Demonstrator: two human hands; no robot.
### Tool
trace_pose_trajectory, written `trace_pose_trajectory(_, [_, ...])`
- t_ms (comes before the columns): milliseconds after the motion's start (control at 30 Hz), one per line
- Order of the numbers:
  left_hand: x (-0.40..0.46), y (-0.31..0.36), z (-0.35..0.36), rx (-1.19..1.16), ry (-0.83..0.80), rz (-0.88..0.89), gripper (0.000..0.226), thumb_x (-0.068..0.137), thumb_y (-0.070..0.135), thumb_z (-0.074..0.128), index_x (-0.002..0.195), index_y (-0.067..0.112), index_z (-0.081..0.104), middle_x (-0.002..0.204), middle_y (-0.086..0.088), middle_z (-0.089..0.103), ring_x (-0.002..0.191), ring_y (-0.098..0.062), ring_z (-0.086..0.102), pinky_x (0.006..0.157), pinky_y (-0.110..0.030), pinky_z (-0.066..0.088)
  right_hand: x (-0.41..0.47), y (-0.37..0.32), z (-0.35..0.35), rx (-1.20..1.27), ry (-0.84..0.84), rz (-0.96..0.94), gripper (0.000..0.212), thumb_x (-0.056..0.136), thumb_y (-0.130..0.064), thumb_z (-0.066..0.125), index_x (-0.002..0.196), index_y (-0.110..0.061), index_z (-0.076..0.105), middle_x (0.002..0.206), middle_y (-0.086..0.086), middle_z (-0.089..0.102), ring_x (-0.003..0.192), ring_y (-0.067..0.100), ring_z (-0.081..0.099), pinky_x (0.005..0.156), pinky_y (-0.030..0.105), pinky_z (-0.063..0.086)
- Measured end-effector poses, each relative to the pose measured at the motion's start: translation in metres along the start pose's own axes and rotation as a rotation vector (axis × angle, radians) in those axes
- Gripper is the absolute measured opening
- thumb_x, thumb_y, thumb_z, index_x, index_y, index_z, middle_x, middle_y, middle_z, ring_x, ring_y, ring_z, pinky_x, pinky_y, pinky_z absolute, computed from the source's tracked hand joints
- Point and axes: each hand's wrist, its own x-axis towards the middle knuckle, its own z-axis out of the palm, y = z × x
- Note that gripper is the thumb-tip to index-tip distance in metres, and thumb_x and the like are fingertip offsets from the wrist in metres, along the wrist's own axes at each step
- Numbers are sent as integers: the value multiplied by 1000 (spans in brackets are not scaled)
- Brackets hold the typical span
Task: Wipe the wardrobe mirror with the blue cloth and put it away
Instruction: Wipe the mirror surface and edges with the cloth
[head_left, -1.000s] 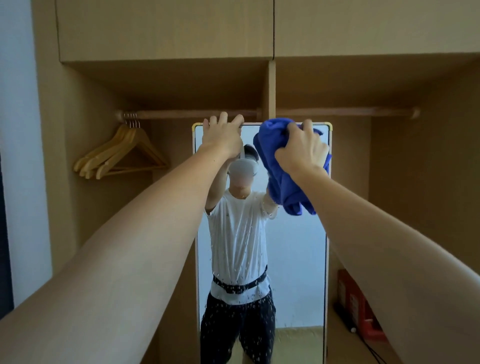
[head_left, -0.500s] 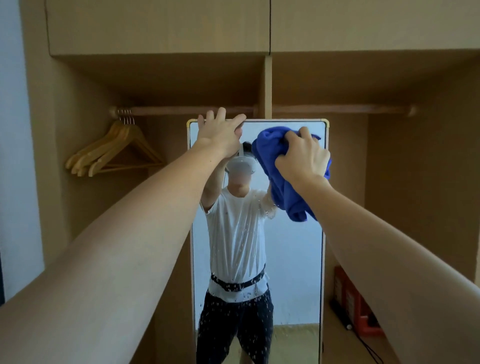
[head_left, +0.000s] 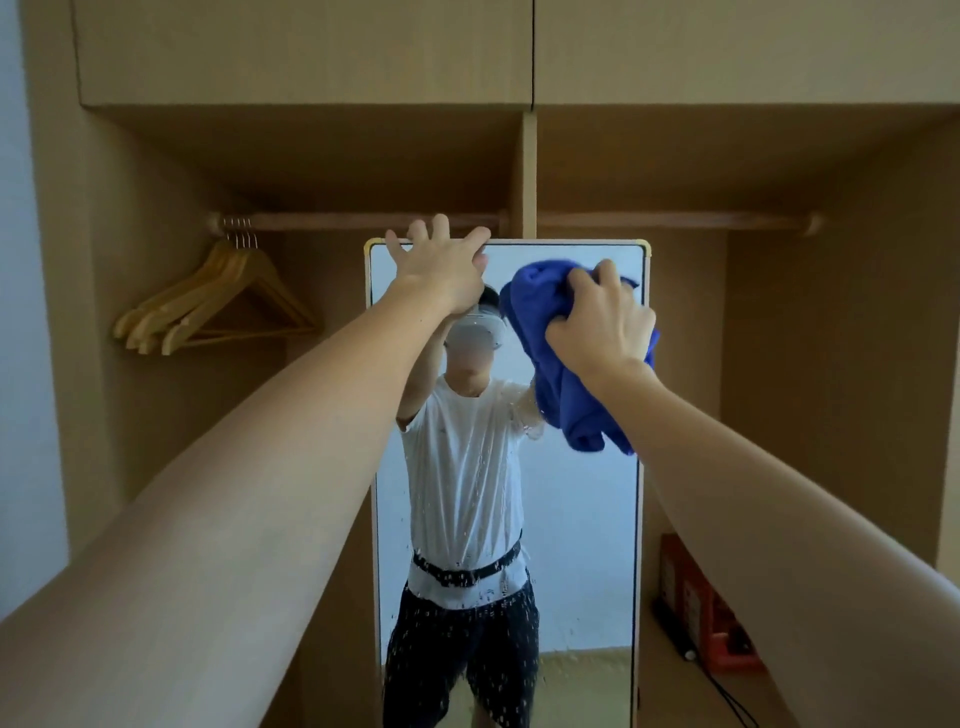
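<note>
A tall mirror (head_left: 582, 519) with a thin pale frame stands inside the open wooden wardrobe (head_left: 311, 156). Water droplets speckle its lower half. My left hand (head_left: 441, 270) reaches over the mirror's top edge near the left corner, fingers spread over the rim. My right hand (head_left: 602, 322) grips a bunched blue cloth (head_left: 556, 374) and presses it against the upper right part of the glass. The cloth hangs down below my hand. The mirror reflects a person in a white shirt and dark shorts.
Several wooden hangers (head_left: 218, 301) hang at the left end of the clothes rail (head_left: 363, 221). A red box (head_left: 701, 608) with a black cable sits on the wardrobe floor at the right. Closed upper cupboard doors (head_left: 311, 52) run above.
My right hand with the blue cloth has slid down the glass from the top edge. My left hand stays on the mirror's top rim.
</note>
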Motion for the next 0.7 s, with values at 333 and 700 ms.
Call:
trace_pose_trajectory(333, [2,0,4,11,36,7,43,102,44,33,145,41,30,154,-14,25,142,-39,20,114,-67,6,-17,12,18,-37,-47,103,35,83,-15,54,117,-13,55,120,10,47,89,32,50,60,35,32])
trace_pose_trajectory(700, [3,0,6,9,31,4,44,102,47,35,145,42,29,156,-14,23,144,-40,17,114,-67,5,28,28,0,-24,-33,133,42,86,-11,53,128,-17,47,138,12,38,109,38,47,74,45,44])
